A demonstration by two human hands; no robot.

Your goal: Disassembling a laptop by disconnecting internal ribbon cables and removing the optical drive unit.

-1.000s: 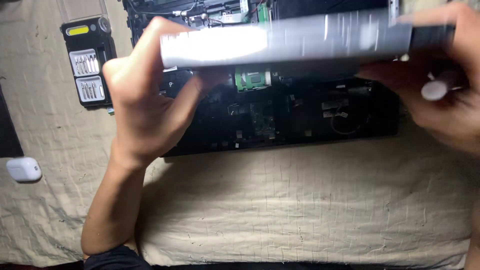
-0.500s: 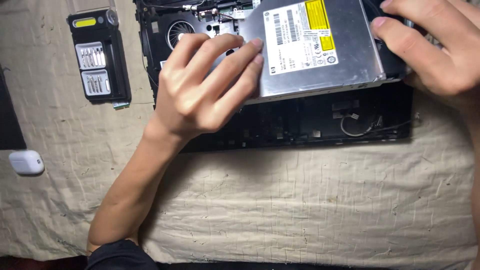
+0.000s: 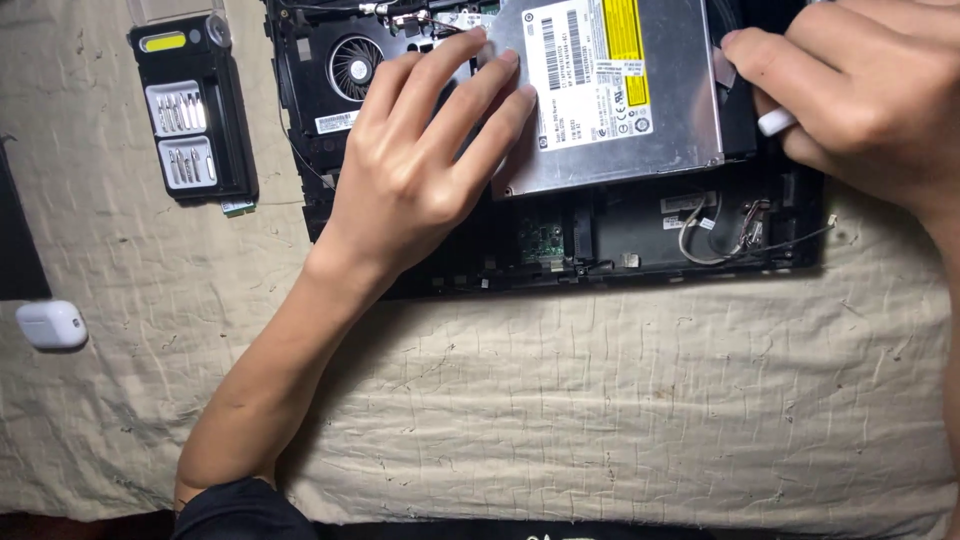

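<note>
A flat silver optical drive [image 3: 672,110] with a white and yellow label lies face up on an opened black laptop base [image 3: 640,245]. My left hand [image 3: 420,160] rests palm down on the laptop, its fingertips on the drive's left edge. My right hand [image 3: 860,100] grips the drive's right end, with a small white piece [image 3: 776,122] tucked under its fingers. A round cooling fan [image 3: 352,66] and loose wires [image 3: 715,225] show inside the laptop.
A black screwdriver bit case [image 3: 190,110] lies open at the upper left. A small white earbud case [image 3: 52,325] sits at the left edge. A dark object [image 3: 18,240] lies along the far left. Wrinkled beige cloth [image 3: 600,400] covers the table.
The drive went from held on edge above the laptop to lying flat, label up, on it. My left hand moved from gripping its end to resting fingers on its left edge.
</note>
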